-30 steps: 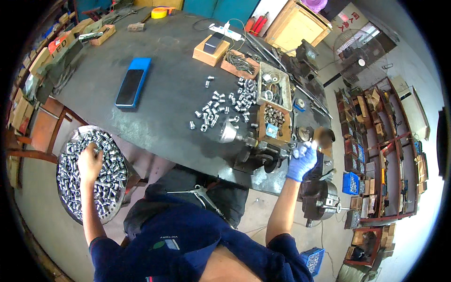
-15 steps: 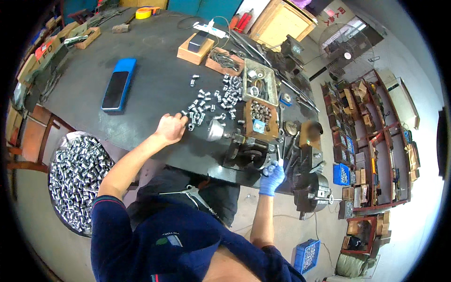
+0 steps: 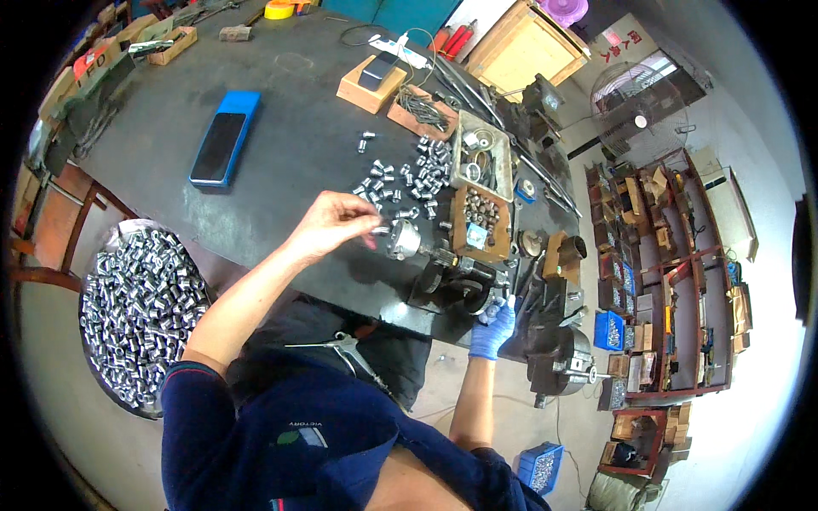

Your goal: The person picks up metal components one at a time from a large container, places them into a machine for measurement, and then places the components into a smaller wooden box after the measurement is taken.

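My bare left hand (image 3: 334,223) pinches a small shiny metal fitting (image 3: 381,231) just left of the round metal chuck (image 3: 405,240). The chuck sits on the end of a dark bench device (image 3: 456,281) near the table's front edge. My right hand (image 3: 492,330), in a blue glove, is closed on a lever (image 3: 510,301) at the device's right end; the fingers partly hide it. Beyond my left hand, several loose metal fittings (image 3: 430,162) lie scattered on the dark table (image 3: 281,162).
A large container heaped with metal fittings (image 3: 141,315) stands at the left. A blue-cased device (image 3: 223,140) lies on the table. Past the chuck are a wooden box of parts (image 3: 480,226) and a pale tray (image 3: 509,162). A heavy machine part (image 3: 562,362) stands at the right edge.
My left hand has risen from the loose fittings and moved right to the chuck with one fitting between its fingers. My right hand stays by the lever. The view has shifted slightly.
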{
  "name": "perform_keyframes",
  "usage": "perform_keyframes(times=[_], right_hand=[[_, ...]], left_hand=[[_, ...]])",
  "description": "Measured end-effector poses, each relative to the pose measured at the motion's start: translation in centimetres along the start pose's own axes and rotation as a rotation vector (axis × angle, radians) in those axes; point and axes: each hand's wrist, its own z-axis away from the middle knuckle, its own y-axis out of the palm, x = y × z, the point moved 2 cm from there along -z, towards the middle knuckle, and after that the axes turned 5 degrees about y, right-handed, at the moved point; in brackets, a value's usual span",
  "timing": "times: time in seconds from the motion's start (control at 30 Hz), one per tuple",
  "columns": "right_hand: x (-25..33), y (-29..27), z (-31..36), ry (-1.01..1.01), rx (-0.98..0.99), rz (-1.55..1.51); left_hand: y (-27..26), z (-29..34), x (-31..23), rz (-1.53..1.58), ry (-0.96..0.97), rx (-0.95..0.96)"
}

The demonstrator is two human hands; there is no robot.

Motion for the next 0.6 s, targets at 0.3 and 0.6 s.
perform_keyframes(times=[0.3, 0.6], right_hand=[[0.4, 0.0, 0.6, -0.012, -0.031, 0.027], [5.5, 3.0, 3.9, -0.030, 0.219, 0.043]], left_hand=[[0.7, -1.1, -0.9, -0.197, 0.007, 0.177], [0.9, -0.7, -1.4, -0.338, 0.147, 0.179]])
